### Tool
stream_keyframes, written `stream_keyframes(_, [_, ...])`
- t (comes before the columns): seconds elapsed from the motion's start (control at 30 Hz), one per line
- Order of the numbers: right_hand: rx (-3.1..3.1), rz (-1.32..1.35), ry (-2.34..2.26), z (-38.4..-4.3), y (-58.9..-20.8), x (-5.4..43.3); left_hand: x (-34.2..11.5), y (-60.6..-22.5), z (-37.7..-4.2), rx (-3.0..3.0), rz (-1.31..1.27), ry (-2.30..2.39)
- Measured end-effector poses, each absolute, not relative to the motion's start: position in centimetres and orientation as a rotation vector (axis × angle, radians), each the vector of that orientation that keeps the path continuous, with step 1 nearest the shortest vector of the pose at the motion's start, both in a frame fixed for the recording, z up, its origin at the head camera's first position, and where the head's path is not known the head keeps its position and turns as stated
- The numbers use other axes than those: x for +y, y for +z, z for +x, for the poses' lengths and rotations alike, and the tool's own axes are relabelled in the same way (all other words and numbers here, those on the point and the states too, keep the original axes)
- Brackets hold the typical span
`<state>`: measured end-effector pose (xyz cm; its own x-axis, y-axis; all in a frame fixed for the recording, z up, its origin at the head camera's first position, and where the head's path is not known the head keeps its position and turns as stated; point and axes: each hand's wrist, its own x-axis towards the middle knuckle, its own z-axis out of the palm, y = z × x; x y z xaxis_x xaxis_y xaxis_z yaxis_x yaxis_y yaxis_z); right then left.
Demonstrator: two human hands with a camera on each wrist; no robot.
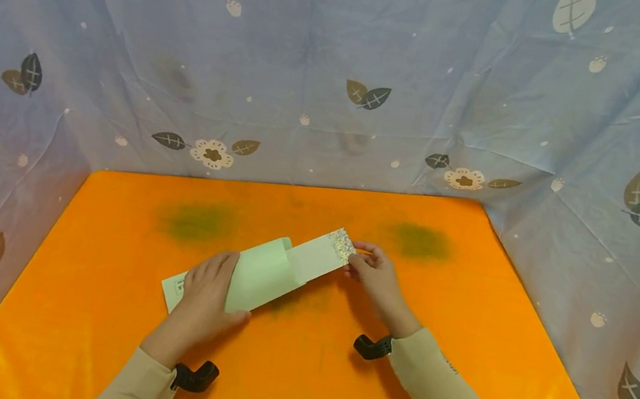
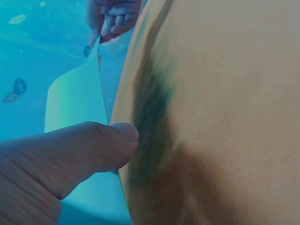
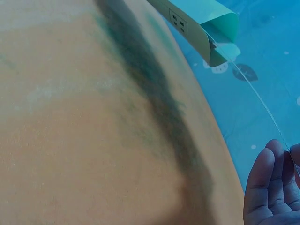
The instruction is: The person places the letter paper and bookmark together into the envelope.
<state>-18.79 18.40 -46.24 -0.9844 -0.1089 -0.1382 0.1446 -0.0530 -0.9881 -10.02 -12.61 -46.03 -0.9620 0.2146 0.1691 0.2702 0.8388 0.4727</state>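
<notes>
A pale green paper sleeve (image 1: 262,275), like an envelope, is held at a slant above the table by my left hand (image 1: 205,296). The fingers lie over its far side, and the thumb (image 2: 101,145) is at its near edge in the left wrist view. Out of the sleeve's right end sticks a white card (image 1: 313,258) with a speckled, patterned tip. My right hand (image 1: 380,284) pinches that tip between thumb and fingers. From the right wrist the sleeve's mouth (image 3: 220,35) gapes, and the card shows edge-on as a thin line. Its inner end is hidden inside the sleeve.
An orange cloth (image 1: 291,383) with greenish dark patches covers the table. Blue-grey curtains (image 1: 308,37) printed with leaves and flowers stand behind it and on both sides. A black wrist device (image 1: 195,376) is on the left wrist, another (image 1: 372,347) on the right.
</notes>
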Motion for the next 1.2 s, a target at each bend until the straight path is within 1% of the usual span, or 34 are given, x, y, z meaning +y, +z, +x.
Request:
stream_keyframes(0.97, [2.167,-0.09,-1.997,-18.26,-46.31,18.09,-12.76,-46.6,-10.2,-2.907,-0.379,-0.788])
stream_keyframes(1.2, [2.148,-0.063,-1.999,-18.03,-46.55,17.85,-12.87,-46.4,-10.28,-2.92,-0.399,-0.779])
